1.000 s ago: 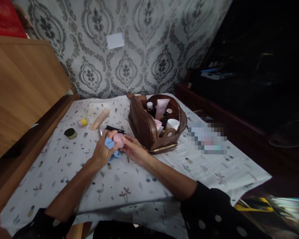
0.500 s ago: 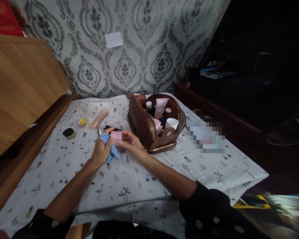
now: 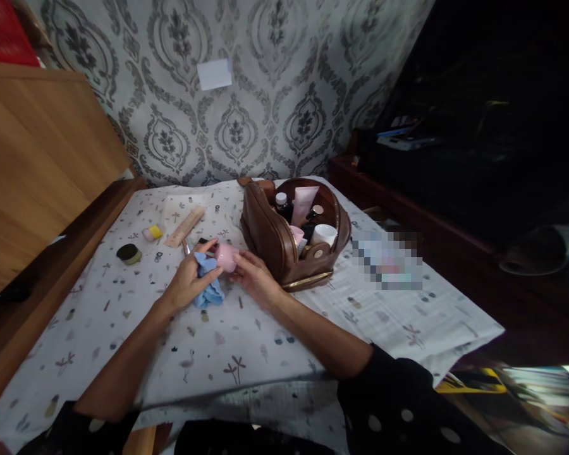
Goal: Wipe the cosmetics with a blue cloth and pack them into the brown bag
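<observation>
Where fingers (image 3: 249, 261) touch, pink container (image 3: 226, 257), rounded

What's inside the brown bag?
In the brown bag there's a white-capped bottle, a pink tube, a white tub and other partly covered things. The bottom can't be seen, because the bag's sides and those things cover it.

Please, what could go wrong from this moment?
The pink jar might slip: the right hand seems to grip it only by fingers, and the left hand also holds a blue cloth. If bumped, the open brown bag could spill its pink tube.
</observation>
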A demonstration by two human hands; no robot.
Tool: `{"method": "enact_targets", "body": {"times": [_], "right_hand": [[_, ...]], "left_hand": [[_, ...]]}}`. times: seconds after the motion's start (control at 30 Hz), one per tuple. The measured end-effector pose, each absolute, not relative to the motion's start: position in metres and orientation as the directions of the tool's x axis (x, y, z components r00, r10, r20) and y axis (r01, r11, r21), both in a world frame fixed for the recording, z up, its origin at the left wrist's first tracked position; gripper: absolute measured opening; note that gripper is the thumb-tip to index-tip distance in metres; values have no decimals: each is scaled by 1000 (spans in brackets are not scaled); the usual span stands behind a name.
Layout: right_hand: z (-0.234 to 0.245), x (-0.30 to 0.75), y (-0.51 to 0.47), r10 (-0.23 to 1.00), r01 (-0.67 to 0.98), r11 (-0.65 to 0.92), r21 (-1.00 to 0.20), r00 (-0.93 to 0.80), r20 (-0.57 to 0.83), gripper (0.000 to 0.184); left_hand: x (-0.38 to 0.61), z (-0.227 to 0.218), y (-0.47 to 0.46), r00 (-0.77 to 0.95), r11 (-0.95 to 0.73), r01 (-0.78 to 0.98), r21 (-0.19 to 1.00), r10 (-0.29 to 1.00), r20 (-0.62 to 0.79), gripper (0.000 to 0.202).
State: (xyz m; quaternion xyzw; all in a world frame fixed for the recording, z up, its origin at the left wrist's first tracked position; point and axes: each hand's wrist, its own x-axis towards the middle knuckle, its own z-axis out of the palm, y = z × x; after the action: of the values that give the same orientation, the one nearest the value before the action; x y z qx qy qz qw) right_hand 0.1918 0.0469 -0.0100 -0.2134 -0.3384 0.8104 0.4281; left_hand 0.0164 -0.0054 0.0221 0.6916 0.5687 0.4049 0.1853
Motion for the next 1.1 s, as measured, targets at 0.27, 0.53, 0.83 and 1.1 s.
{"method": "enact_targets", "body": {"times": [0.27, 0.53, 0.83, 1.1], "right_hand": [[-6, 193, 46, 844, -527, -359, -770, -535, -28, 54], [-17, 194, 55, 650, -240, -542, -805, -727, -221, 65], [-19, 196, 58, 475, -156, -653, -742, -846, -240, 75], [-8, 196, 44, 614, -399, -505, -765, -789, 7, 59]], "left_hand": [[12, 20, -4, 4, -243, 580, 778, 956, 295, 58], [13, 31, -7, 111, -314, 560, 767, 945, 306, 59], [12, 31, -9, 82, -271, 397, 877, 962, 260, 54], [21, 18, -11, -129, -193, 278, 941, 963, 236, 58]]}}
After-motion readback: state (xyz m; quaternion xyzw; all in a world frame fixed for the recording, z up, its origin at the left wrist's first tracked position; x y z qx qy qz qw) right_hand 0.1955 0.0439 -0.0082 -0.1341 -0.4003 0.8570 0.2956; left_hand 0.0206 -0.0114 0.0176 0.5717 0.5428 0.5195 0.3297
